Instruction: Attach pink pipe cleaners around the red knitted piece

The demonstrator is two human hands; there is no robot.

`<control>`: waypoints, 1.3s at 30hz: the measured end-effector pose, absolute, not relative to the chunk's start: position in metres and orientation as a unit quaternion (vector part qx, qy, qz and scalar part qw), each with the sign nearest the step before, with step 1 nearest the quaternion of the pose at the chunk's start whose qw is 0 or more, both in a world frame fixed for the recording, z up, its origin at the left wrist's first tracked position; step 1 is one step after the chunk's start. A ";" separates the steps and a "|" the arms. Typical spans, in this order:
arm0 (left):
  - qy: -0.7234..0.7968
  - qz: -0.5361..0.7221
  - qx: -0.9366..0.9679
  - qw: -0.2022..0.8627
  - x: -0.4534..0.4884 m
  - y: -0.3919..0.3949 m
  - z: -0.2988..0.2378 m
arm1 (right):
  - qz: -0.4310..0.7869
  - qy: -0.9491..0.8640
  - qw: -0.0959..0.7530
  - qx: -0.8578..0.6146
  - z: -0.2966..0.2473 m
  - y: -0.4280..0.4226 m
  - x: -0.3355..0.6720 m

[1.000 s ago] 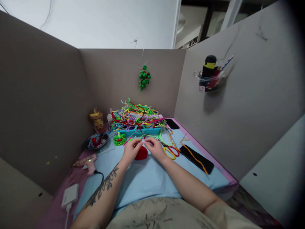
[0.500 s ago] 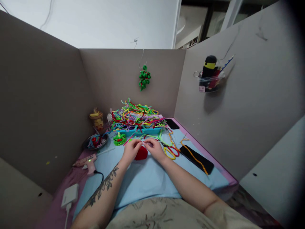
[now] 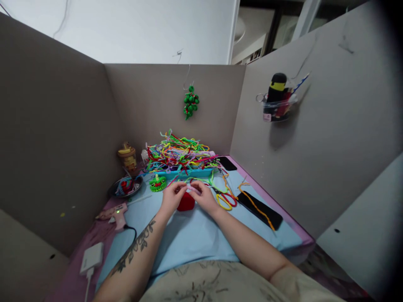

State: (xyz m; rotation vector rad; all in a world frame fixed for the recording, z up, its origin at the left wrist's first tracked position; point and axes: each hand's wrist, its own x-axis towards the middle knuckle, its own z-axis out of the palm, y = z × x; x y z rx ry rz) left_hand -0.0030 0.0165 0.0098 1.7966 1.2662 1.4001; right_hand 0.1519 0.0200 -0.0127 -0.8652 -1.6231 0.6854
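My left hand (image 3: pixel 174 196) and my right hand (image 3: pixel 202 196) meet over the middle of the table. Both are closed, pinching a short pale lilac pipe cleaner (image 3: pixel 190 188) stretched between the fingertips. Just beneath them lies a flat red piece (image 3: pixel 185 202), its upper part hidden by the fingers. A green fuzzy face figure (image 3: pixel 158 183) with red and white details sits left of my left hand. Scissors (image 3: pixel 226 201) with yellow and red handles lie to the right of my right hand, their blades partly hidden.
Behind my hands, a blue tray (image 3: pixel 201 173) bears a heap of colourful pipe cleaners (image 3: pixel 179 151). On the left are a pink glue gun (image 3: pixel 119 216), a white power adapter (image 3: pixel 92 258) and a bowl (image 3: pixel 140 181). On the right, an orange pipe cleaner (image 3: pixel 256 208) crosses a black slab (image 3: pixel 275 219).
My fingertips have parted slightly, and more of the lilac pipe cleaner shows between them. The red piece has shifted a little to the left.
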 end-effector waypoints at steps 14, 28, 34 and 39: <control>0.409 0.486 0.758 0.145 -0.004 0.013 0.008 | 0.308 -0.694 0.525 -0.383 -0.015 0.023 0.155; 0.462 0.471 0.680 0.319 -0.002 0.017 0.007 | 0.258 -0.704 0.555 -0.361 -0.012 0.018 0.155; 0.433 0.488 0.676 0.343 -0.003 0.015 0.008 | 0.246 -0.715 0.542 -0.366 -0.011 0.018 0.153; 0.446 0.478 0.718 0.242 -0.003 0.014 0.009 | 0.261 -0.682 0.548 -0.409 -0.009 0.020 0.156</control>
